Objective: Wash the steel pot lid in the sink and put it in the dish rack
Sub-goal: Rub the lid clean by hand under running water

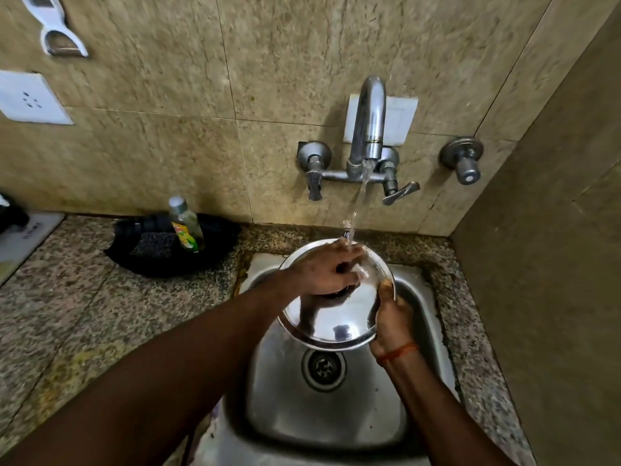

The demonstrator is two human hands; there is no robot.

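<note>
The round shiny steel pot lid (336,317) is held in the air above the rectangular steel sink (336,415), tilted a little, with its far edge under the water. The left hand (322,272) lies on top of the lid with the fingers curled together, closed around something dark at the middle of the lid that I cannot make out clearly; it may be the knob. The right hand (391,317) grips the right rim of the lid, with the thumb on the upper side and the other fingers hidden below. An orange thread band (398,352) is around the right wrist. A thin stream of water (361,193) falls from the curved chrome tap (369,119), which is fixed on the beige tiled wall (168,129), and it hits the lid just beside the left fingers. The round drain (323,366) of the sink is visible under the near edge of the lid. On the speckled granite surface (84,314), to the left of the sink, a black tray (161,260) stands against the wall. In it there is a small clear bottle of green liquid (185,225) with a grey cap, and a dark scrub pad (153,243) beside it. A white wall socket (30,99) and a white peeler-like tool (55,26) are on the wall at the upper left.
</note>
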